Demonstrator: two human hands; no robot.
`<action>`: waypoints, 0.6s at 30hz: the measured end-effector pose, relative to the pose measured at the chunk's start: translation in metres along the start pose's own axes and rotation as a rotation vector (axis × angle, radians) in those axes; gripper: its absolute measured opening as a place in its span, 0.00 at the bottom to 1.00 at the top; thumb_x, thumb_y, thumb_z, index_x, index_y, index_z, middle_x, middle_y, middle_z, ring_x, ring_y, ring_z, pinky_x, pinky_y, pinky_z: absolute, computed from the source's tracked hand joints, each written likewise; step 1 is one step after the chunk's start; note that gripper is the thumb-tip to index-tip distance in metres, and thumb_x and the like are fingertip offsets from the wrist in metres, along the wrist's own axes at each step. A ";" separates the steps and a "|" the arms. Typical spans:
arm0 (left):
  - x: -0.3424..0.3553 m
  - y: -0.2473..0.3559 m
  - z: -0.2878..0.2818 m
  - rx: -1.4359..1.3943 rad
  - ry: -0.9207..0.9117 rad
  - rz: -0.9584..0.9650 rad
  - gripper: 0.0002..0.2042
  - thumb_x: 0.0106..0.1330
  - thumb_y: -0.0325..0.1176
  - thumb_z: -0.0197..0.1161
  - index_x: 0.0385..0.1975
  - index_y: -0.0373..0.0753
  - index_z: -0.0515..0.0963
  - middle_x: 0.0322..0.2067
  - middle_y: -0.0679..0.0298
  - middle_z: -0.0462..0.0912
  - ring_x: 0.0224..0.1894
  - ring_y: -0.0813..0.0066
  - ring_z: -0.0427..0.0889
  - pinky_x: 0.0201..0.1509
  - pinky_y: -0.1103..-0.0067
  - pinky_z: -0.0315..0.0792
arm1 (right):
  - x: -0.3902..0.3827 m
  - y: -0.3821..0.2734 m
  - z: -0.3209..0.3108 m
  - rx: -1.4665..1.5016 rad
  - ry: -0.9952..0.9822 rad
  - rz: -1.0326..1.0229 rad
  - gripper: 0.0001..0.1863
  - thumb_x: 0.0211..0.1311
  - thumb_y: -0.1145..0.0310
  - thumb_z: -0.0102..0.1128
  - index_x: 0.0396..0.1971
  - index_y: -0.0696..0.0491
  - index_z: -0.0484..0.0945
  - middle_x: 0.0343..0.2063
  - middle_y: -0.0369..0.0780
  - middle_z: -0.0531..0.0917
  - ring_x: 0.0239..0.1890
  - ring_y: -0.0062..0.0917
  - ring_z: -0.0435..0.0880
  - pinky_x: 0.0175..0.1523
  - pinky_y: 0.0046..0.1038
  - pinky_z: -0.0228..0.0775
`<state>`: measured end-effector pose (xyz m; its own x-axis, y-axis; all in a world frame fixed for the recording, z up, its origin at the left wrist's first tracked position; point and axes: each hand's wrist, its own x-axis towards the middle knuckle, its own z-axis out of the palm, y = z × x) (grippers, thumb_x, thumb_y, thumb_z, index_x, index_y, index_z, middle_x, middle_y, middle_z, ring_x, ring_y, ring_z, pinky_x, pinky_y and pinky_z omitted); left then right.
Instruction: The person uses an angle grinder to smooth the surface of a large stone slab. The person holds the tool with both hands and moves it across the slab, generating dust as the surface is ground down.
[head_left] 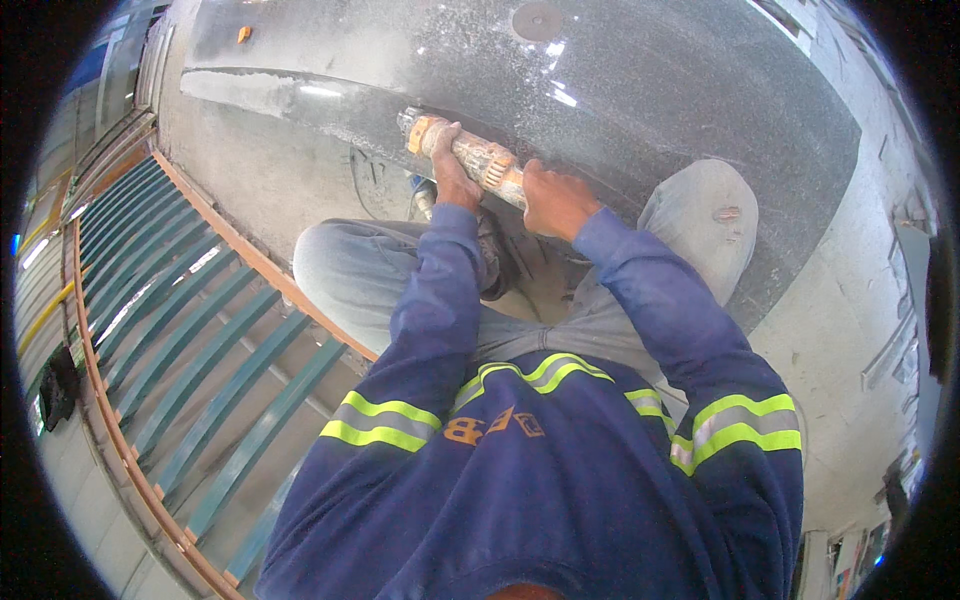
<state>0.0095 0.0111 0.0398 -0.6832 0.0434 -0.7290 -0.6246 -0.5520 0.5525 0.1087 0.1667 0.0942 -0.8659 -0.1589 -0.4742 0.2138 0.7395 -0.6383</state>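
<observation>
A dust-coated orange angle grinder point(480, 157) lies across both my hands, over the edge of a dark stone slab point(680, 110). My left hand point(452, 178) is closed around its front part, close to the metal head. The rear end is wrapped by my right hand point(560, 202). The grinder's head points up and left, near the pale dusty strip point(270, 92) along the slab's edge; whether it touches the stone cannot be made out. Just below my left hand, a blue tool point(424, 192) is partly hidden by my wrist and leg.
A round brown disc point(538, 21) rests on the slab at the far side. Farther left sits a small orange piece point(244, 34). Green slats in an orange frame point(200, 390) run along my left. Pale dusty floor point(830, 370) lies to the right. My bent knees flank the grinder.
</observation>
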 end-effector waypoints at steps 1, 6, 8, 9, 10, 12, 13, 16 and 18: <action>0.003 -0.001 -0.004 -0.005 -0.019 0.013 0.17 0.58 0.37 0.62 0.45 0.42 0.67 0.31 0.57 0.74 0.32 0.55 0.79 0.39 0.59 0.78 | 0.001 0.000 0.002 -0.008 0.004 0.006 0.18 0.48 0.73 0.60 0.39 0.62 0.69 0.34 0.56 0.83 0.39 0.50 0.84 0.44 0.46 0.77; 0.015 -0.004 -0.011 0.017 -0.034 0.053 0.18 0.57 0.39 0.63 0.43 0.40 0.68 0.30 0.58 0.74 0.31 0.58 0.79 0.37 0.60 0.78 | 0.008 0.004 0.007 0.001 -0.002 -0.004 0.20 0.49 0.72 0.62 0.41 0.62 0.68 0.35 0.56 0.83 0.41 0.50 0.84 0.46 0.46 0.76; 0.018 -0.001 -0.012 0.014 -0.031 0.075 0.17 0.57 0.39 0.63 0.42 0.40 0.68 0.30 0.58 0.74 0.30 0.59 0.79 0.37 0.61 0.78 | 0.012 0.004 0.008 0.010 -0.019 -0.008 0.21 0.49 0.71 0.62 0.42 0.63 0.68 0.36 0.56 0.83 0.42 0.50 0.84 0.48 0.47 0.76; 0.021 -0.002 -0.012 0.013 -0.032 0.083 0.17 0.57 0.38 0.63 0.42 0.40 0.68 0.30 0.58 0.74 0.30 0.59 0.79 0.37 0.61 0.78 | 0.016 0.005 0.011 0.016 -0.015 -0.010 0.20 0.50 0.72 0.60 0.42 0.63 0.68 0.36 0.57 0.82 0.42 0.50 0.84 0.47 0.47 0.75; 0.022 -0.002 -0.010 0.021 -0.033 0.085 0.16 0.57 0.38 0.63 0.41 0.40 0.69 0.30 0.59 0.74 0.30 0.59 0.79 0.37 0.61 0.78 | 0.022 0.006 0.014 0.018 -0.011 -0.009 0.19 0.50 0.72 0.59 0.42 0.63 0.68 0.37 0.57 0.82 0.43 0.50 0.83 0.47 0.48 0.75; 0.025 0.001 -0.013 0.039 -0.026 0.100 0.16 0.57 0.38 0.63 0.40 0.40 0.69 0.29 0.59 0.74 0.30 0.60 0.79 0.37 0.62 0.78 | 0.026 0.006 0.018 0.015 -0.007 -0.009 0.18 0.51 0.73 0.57 0.43 0.63 0.68 0.38 0.58 0.82 0.43 0.50 0.83 0.46 0.48 0.74; 0.028 0.004 -0.016 0.025 -0.017 0.080 0.15 0.57 0.38 0.63 0.40 0.40 0.69 0.29 0.59 0.74 0.30 0.60 0.79 0.37 0.62 0.78 | 0.026 0.003 0.017 0.011 -0.007 -0.010 0.18 0.51 0.73 0.57 0.42 0.63 0.68 0.38 0.58 0.82 0.43 0.50 0.83 0.46 0.48 0.74; 0.029 0.005 -0.015 -0.005 -0.018 0.031 0.15 0.56 0.38 0.63 0.39 0.40 0.69 0.28 0.59 0.74 0.29 0.59 0.79 0.36 0.62 0.78 | 0.024 0.002 0.014 -0.009 -0.011 -0.027 0.18 0.51 0.73 0.57 0.42 0.63 0.68 0.38 0.58 0.82 0.43 0.51 0.83 0.46 0.48 0.74; 0.024 0.002 -0.014 -0.008 -0.042 0.028 0.16 0.56 0.38 0.64 0.39 0.39 0.69 0.28 0.59 0.74 0.28 0.59 0.80 0.36 0.62 0.78 | 0.020 0.002 0.010 -0.013 -0.025 -0.026 0.20 0.50 0.72 0.58 0.43 0.63 0.68 0.37 0.57 0.82 0.42 0.50 0.83 0.47 0.47 0.75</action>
<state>-0.0029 -0.0007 0.0183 -0.7156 0.0626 -0.6957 -0.6021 -0.5602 0.5689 0.0965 0.1585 0.0776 -0.8595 -0.1941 -0.4728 0.1856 0.7435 -0.6425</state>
